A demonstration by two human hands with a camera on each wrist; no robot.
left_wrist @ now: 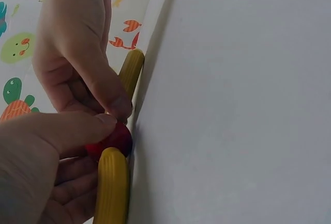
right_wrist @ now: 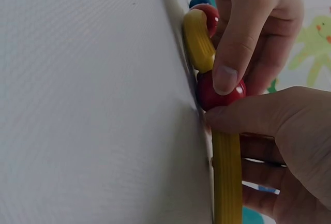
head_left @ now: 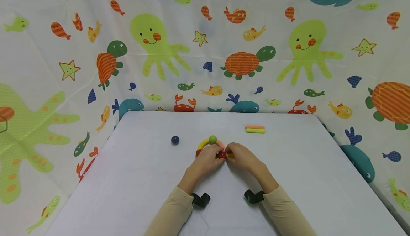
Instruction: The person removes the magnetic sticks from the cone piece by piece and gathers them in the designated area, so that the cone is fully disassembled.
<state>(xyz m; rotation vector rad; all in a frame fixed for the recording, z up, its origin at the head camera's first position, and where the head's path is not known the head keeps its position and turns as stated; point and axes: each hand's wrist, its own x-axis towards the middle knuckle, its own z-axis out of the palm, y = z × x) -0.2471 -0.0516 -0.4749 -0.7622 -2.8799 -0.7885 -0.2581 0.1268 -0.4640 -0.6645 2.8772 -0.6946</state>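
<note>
Close together above the white table, both hands work on one small construction of balls and sticks. My left hand [head_left: 207, 160] pinches a red ball [right_wrist: 227, 95], its thumb lying across the ball. Right beside it, my right hand [head_left: 243, 156] grips a straight yellow stick [right_wrist: 226, 177] whose end meets that ball. A curved yellow stick [left_wrist: 113, 188] joins the ball's other side. The far part of the arc shows a green ball [head_left: 213, 139] between another yellow curved piece [head_left: 202, 144] and a peach curved piece [head_left: 220, 143]. A second red ball [head_left: 198, 152] is partly hidden behind the left hand.
A dark blue ball [head_left: 175, 140] lies on the white table [head_left: 137, 179] to the left. Towards the back right, an orange stick [head_left: 255, 127] and a yellow-green stick [head_left: 255, 131] lie side by side. A cloth printed with sea animals [head_left: 208, 54] hangs behind the table.
</note>
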